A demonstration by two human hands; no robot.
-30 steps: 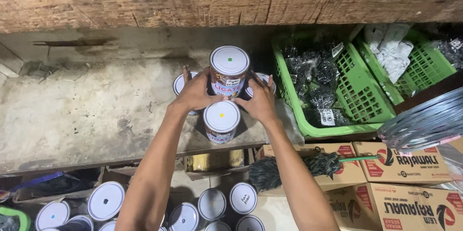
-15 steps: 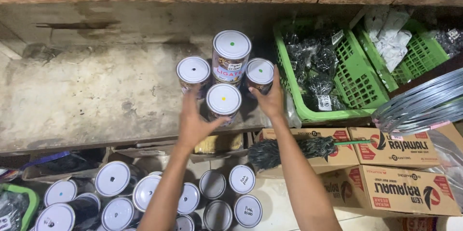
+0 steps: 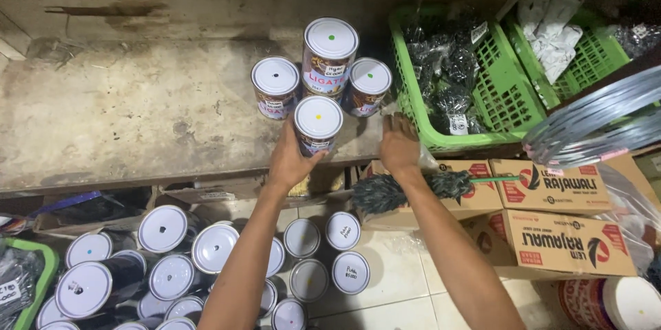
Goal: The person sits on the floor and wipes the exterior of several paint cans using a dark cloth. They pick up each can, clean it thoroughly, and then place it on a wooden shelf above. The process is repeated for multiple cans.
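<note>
Several paint cans with white lids stand grouped on a worn concrete shelf (image 3: 138,109). A tall stacked can (image 3: 330,54) rises at the back, flanked by a left can (image 3: 274,87) and a right can (image 3: 368,87). My left hand (image 3: 289,158) cups the front can (image 3: 317,123) from below at the shelf edge. My right hand (image 3: 399,144) rests flat at the shelf edge, just right of the cans, holding nothing.
A green plastic basket (image 3: 468,140) of dark bagged items sits right of the cans, another green basket (image 3: 592,54) behind it. Cardboard boxes (image 3: 564,233) and a feather duster (image 3: 406,189) lie below. Many more cans (image 3: 206,254) stand on the tiled floor.
Both hands have drawn back from the stacked cans toward the shelf edge. The right hand let go of the right can. The view has shifted downward.
</note>
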